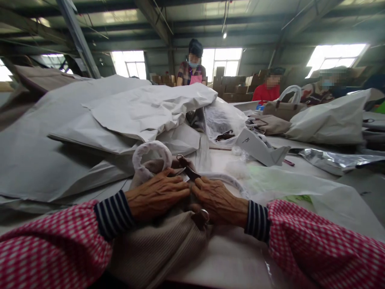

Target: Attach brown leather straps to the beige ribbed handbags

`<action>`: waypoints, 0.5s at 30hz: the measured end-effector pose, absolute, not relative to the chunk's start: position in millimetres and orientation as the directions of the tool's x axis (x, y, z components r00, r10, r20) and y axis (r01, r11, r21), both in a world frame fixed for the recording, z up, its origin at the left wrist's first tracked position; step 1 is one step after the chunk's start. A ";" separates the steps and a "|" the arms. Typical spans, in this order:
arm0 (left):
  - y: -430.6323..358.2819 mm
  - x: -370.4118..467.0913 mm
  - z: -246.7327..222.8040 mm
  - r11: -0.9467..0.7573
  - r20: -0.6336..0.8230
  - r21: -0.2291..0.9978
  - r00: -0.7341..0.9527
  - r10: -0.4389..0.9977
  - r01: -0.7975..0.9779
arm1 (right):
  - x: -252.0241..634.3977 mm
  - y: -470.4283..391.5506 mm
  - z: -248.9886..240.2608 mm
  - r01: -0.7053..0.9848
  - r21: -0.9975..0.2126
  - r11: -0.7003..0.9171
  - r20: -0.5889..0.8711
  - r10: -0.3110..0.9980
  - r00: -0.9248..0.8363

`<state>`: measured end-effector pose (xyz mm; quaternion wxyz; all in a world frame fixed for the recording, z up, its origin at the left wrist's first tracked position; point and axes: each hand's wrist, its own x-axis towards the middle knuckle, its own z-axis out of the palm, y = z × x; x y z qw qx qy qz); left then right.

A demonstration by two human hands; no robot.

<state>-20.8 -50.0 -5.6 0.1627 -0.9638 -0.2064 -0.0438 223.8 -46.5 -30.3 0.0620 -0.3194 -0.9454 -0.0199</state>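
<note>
A beige ribbed-fabric handbag point(159, 245) lies in front of me, its ring-shaped handle point(152, 154) wrapped in white padding. Both hands meet at its opening. My left hand point(159, 192) is closed on the near left of the opening, fingers pressed together, the tips hidden in the fabric. My right hand point(221, 200) curls its fingers on the right side, beside a dark brown strap tab point(191, 172) with a metal ring. A second brown tab with a ring point(204, 215) shows below my right hand. A small white piece shows between the hands.
White paper sheets point(135, 108) are heaped at left. Behind the bag sit a clear plastic bag point(225, 120) and a folded white card box point(261, 146). Plastic film point(300, 184) covers the right side. Another handbag point(281, 108) and several co-workers are farther back.
</note>
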 end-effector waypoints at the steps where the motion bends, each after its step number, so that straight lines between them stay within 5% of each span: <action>1: -47.0 -22.4 -3.1 -0.856 0.142 -0.288 0.903 0.406 0.430 | 224.3 -46.5 -28.4 0.609 -0.006 0.793 0.121 0.605 -0.787; 9: -15.5 -22.5 -1.2 -0.711 0.211 -0.330 0.783 0.585 0.621 | 217.8 -29.9 -25.1 0.585 0.072 0.808 0.074 0.580 -0.811; 15: 1.2 -8.7 -5.0 -0.691 0.186 -0.265 0.739 0.647 0.672 | 199.8 7.4 -14.3 0.735 0.101 0.671 0.034 0.736 -0.676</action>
